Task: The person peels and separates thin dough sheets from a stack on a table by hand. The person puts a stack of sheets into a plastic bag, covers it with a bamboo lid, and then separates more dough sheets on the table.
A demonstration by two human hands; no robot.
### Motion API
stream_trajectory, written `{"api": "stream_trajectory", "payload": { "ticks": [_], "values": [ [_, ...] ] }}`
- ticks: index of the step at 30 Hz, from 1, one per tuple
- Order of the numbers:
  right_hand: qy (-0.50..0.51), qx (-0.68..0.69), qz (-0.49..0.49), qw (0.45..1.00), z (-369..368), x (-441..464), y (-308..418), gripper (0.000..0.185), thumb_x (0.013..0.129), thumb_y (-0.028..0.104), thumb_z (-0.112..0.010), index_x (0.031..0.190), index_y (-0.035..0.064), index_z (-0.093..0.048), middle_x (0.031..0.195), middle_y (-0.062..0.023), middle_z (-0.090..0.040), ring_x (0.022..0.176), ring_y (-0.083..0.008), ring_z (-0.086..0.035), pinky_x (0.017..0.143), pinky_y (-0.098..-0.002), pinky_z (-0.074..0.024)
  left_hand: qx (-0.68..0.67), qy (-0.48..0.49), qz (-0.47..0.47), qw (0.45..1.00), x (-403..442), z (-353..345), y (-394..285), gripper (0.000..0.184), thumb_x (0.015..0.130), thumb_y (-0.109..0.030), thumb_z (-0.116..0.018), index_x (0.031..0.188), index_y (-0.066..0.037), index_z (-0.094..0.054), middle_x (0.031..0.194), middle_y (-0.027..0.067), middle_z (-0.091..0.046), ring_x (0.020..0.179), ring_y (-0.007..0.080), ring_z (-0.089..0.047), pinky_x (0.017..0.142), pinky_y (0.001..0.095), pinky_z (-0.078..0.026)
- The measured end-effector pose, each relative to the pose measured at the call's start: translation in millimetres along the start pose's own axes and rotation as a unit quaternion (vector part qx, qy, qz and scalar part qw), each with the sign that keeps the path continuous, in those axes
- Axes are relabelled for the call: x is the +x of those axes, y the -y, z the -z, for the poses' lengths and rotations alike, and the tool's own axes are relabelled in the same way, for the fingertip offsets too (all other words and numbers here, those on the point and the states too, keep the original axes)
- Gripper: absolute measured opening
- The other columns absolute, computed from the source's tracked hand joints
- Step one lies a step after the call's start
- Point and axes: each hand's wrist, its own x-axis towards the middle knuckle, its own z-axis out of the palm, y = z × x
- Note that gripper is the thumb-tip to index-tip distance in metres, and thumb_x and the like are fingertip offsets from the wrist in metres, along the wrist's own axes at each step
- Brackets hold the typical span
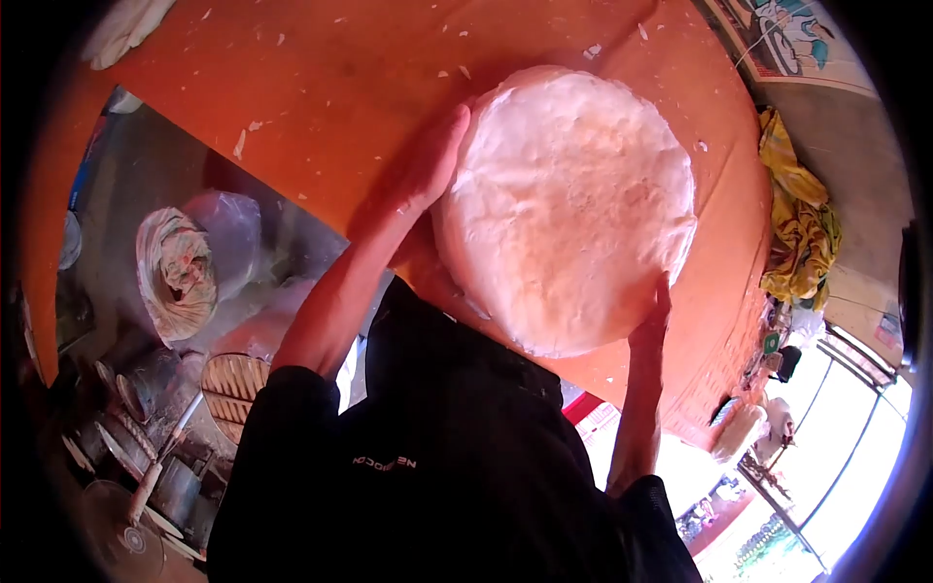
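Observation:
A large round, pale, thick disc (573,209) with an uneven, slightly browned top lies at the near edge of an orange-covered table (321,107). My left hand (437,160) presses against the disc's upper left side, its fingers close together along the rim. At the lower right rim is my right hand (653,316), with a fingertip showing at the edge and the other fingers hidden or blurred into the glare. The disc lies between both hands. Small white flakes are scattered over the orange cover around it.
Yellow patterned cloth (802,219) hangs at the table's right side. Below left are a cloth-lined bowl (177,272), a slatted round board (233,394) and several pans and pots. A white cloth (126,29) lies at the upper left corner. Bright windows stand at the lower right.

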Motion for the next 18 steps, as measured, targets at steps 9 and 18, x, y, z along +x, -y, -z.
{"api": "stream_trajectory", "payload": {
  "ticks": [9, 18],
  "values": [
    [-0.001, -0.01, 0.022, 1.0, 15.7, 13.2, -6.4, 0.048, 0.091, 0.042, -0.052, 0.122, 0.0042, -0.052, 0.103, -0.0042, -0.059, 0.088, -0.0159, -0.057, 0.079, -0.0301, -0.0481, 0.043, -0.098, 0.105, 0.989, 0.1, 18.0, 26.1, 0.06, 0.098, -0.048, -0.028, 0.13, -0.001, -0.049, 0.131, 0.0081, -0.049, 0.118, 0.0173, -0.043, 0.105, 0.0293, -0.028],
    [-0.035, -0.148, 0.117, 0.981, -2.6, 23.2, -6.0, 0.052, 0.088, 0.036, -0.06, 0.125, 0.0012, -0.051, 0.113, -0.0059, -0.057, 0.099, -0.0151, -0.053, 0.083, -0.0286, -0.0434, -0.036, -0.109, 0.083, 0.99, -27.8, -8.5, 2.0, 0.054, 0.098, -0.042, -0.035, 0.131, 0.0, -0.046, 0.132, 0.0088, -0.047, 0.12, 0.0194, -0.042, 0.103, 0.0314, -0.032]
  ]
}}
